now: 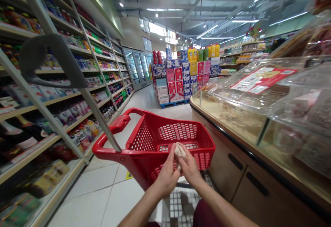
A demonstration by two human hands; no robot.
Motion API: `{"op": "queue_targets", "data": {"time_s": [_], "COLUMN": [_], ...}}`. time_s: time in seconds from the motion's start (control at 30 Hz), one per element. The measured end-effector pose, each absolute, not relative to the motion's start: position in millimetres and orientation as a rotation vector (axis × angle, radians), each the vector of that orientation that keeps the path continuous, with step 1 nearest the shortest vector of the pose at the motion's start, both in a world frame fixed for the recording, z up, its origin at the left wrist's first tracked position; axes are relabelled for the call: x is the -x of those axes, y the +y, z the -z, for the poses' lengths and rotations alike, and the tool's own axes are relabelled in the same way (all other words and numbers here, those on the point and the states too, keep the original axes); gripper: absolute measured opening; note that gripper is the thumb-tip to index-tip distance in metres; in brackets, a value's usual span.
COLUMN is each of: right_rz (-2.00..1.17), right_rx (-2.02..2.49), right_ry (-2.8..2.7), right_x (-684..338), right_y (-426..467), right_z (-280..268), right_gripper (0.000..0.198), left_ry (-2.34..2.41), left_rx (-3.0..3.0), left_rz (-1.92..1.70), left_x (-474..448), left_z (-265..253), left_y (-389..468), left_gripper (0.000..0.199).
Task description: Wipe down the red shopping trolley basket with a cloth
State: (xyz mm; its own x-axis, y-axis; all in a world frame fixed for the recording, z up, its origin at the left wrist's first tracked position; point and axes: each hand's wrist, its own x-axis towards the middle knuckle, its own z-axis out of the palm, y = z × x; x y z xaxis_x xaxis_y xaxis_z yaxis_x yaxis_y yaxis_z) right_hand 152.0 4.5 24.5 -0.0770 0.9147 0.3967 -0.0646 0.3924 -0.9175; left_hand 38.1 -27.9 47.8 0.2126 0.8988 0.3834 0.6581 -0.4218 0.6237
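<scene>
Both my hands meet in front of me around a crumpled, whitish cloth or tissue (180,151); its exact kind is hard to make out. My left hand (168,172) closes on it from the left, and my right hand (190,168) presses it from the right. Just beyond the hands stands a red plastic shopping basket cart (178,118) with perforated walls. Its grey metal pole (102,120) rises on the left to a dark grey handle (49,58). The hands overlap the cart's near rim in view; whether they touch it I cannot tell.
Shelves of bottles and packs (77,72) line the left. A counter with drawers (232,165) runs along the right, with clear plastic food boxes (258,82) on top. Stacked cartons (176,82) stand on a blue pallet (174,103) ahead, and glass-door coolers (138,66) are farther back.
</scene>
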Motion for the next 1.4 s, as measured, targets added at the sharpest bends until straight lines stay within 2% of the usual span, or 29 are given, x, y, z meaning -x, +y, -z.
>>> {"op": "queue_targets", "data": {"time_s": [0.1,0.17,0.2,0.33,0.5,0.6,0.73,0.83,0.97,1.1,1.27,1.4], "right_rz": [-0.669,-0.457,-0.379,-0.185,-0.059,-0.030,-0.176,-0.416,-0.587,-0.415,-0.148,-0.111], "right_rx": [0.838,0.875,0.893,0.961,1.202,1.350,1.034,0.988,1.186,1.284,1.486,1.441], "right_ry": [-1.506,-1.614,-1.705,-2.038,-1.870,-1.657,-1.859,-1.749,-1.561,-1.665,-1.518,-1.522], "right_x": [-157.9,-149.9,-143.9,-146.8,-237.0,-243.8,-170.9,-140.7,-171.6,-207.1,-226.6,-228.8], "right_y": [18.1,24.6,26.9,37.0,61.2,62.6,43.0,39.1,56.4,68.1,80.5,83.4], "right_z": [-32.1,-30.7,-26.9,2.1,27.9,26.1,11.6,-2.2,-11.0,-2.3,16.6,22.2], "right_gripper": [0.047,0.051,0.052,0.050,0.038,0.033,0.047,0.034,0.025,0.017,0.029,0.026], "left_ry": [1.884,2.209,2.303,2.370,2.413,2.415,2.429,2.429,2.450,2.445,2.444,2.459], "left_rx": [-2.431,-2.542,-2.590,-2.740,-2.781,-2.788,-2.796,-2.813,-2.825,-2.825,-2.807,-2.774], "left_rz": [-0.951,-0.735,-0.596,-0.248,-0.294,-0.343,-0.377,-0.378,-0.366,-0.384,-0.399,-0.389], "left_x": [8.8,36.7,46.3,56.6,49.5,46.3,42.5,43.6,48.0,48.8,45.8,46.1], "left_z": [-67.6,-76.7,-79.5,-82.0,-75.7,-71.4,-68.9,-69.0,-70.2,-71.4,-70.8,-68.6], "left_y": [-22.5,-16.7,-14.6,-15.9,-23.7,-23.9,-21.3,-20.9,-23.4,-25.4,-26.6,-26.6], "left_gripper": [0.052,0.030,0.026,0.035,0.033,0.032,0.032,0.031,0.030,0.030,0.030,0.030]}}
